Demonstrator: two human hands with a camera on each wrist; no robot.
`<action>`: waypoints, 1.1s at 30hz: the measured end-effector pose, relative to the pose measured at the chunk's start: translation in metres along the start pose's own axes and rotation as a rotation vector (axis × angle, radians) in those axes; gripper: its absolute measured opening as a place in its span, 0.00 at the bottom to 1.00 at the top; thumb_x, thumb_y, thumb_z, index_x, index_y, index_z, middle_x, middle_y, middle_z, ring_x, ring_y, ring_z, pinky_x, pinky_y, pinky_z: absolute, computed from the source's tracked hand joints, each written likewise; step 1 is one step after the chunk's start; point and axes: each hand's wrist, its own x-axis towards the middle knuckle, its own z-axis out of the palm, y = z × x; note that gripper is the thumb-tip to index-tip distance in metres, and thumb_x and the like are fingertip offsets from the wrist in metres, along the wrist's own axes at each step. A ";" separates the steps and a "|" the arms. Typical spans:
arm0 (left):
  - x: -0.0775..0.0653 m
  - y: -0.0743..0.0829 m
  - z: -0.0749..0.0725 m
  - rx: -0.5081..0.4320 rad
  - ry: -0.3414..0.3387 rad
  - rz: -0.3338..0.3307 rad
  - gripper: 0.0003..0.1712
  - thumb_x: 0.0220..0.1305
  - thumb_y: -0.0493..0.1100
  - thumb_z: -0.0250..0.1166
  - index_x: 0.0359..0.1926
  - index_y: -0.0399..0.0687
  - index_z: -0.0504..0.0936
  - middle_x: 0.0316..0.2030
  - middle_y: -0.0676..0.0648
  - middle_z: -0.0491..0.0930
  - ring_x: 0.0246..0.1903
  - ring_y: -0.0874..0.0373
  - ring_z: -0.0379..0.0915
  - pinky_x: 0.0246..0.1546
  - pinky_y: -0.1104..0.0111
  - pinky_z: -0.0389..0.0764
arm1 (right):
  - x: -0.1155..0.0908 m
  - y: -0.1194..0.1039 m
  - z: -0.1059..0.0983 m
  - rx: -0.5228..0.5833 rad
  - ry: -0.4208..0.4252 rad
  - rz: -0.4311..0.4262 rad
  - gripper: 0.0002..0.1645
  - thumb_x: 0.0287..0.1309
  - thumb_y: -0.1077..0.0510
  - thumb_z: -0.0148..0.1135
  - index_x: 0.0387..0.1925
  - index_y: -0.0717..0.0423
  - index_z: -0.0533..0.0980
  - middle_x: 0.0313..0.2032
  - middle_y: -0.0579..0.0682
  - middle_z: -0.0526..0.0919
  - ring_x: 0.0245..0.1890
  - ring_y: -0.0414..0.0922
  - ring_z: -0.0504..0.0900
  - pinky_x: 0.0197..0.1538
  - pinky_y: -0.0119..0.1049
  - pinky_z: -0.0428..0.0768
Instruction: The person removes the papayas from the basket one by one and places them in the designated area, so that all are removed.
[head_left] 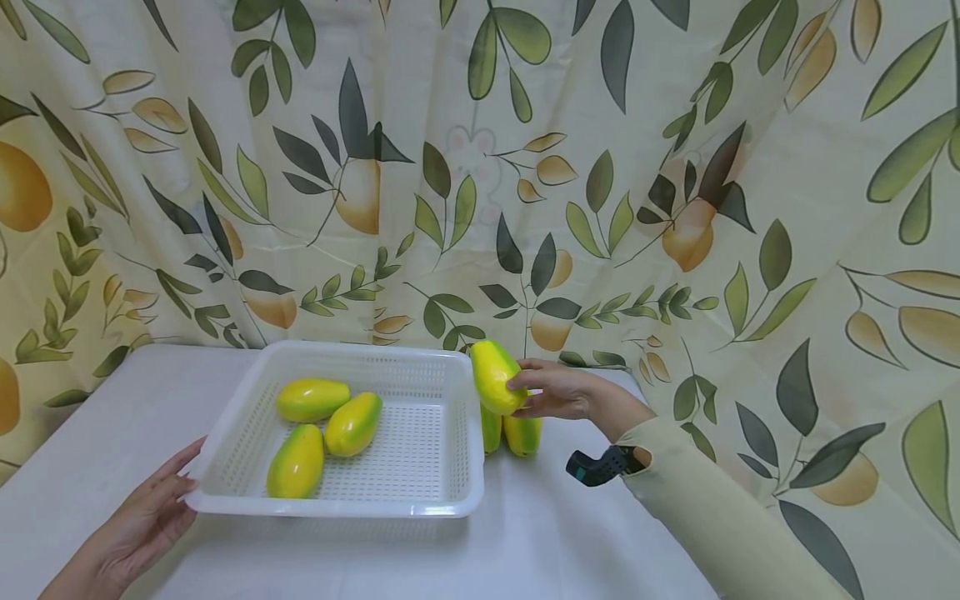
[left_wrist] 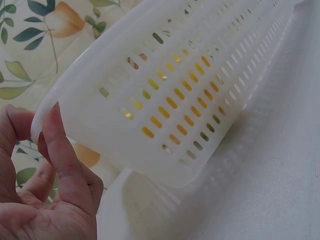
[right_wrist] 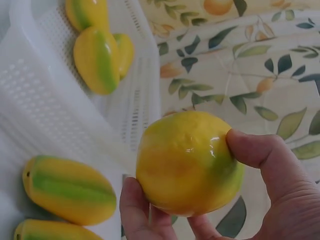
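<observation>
My right hand (head_left: 558,390) holds a yellow-green papaya (head_left: 492,375) just beyond the right rim of a white plastic basket (head_left: 337,507). In the right wrist view, thumb and fingers grip that papaya (right_wrist: 185,165) from both sides, above the table. With thumb and fingers, my left hand (head_left: 146,517) pinches the basket's rim at the near left corner, as the left wrist view shows up close. Three papayas (head_left: 296,462) lie in the left half of the basket. Beneath the held fruit, two more papayas (head_left: 522,435) rest on the table, partly hidden by the basket and the held fruit.
The table (head_left: 600,533) wears a white cloth. Behind it hangs a curtain (head_left: 480,167) printed with leaves and fruit, close to the basket's far side. A dark band (head_left: 600,465) is on the right wrist.
</observation>
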 end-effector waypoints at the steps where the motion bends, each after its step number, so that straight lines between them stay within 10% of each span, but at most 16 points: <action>1: 0.000 0.000 0.000 0.001 0.000 0.000 0.32 0.75 0.31 0.40 0.55 0.70 0.83 0.48 0.54 0.82 0.47 0.57 0.81 0.47 0.69 0.84 | 0.000 0.000 -0.002 0.008 0.002 0.002 0.43 0.63 0.63 0.57 0.74 0.55 0.48 0.60 0.59 0.65 0.56 0.56 0.71 0.68 0.52 0.70; 33: 0.000 -0.001 -0.002 0.012 0.022 0.007 0.32 0.75 0.31 0.41 0.54 0.71 0.83 0.47 0.54 0.82 0.47 0.58 0.81 0.48 0.69 0.84 | -0.005 0.032 -0.072 0.160 0.187 0.032 0.47 0.60 0.63 0.63 0.75 0.53 0.49 0.63 0.59 0.60 0.57 0.57 0.69 0.70 0.51 0.67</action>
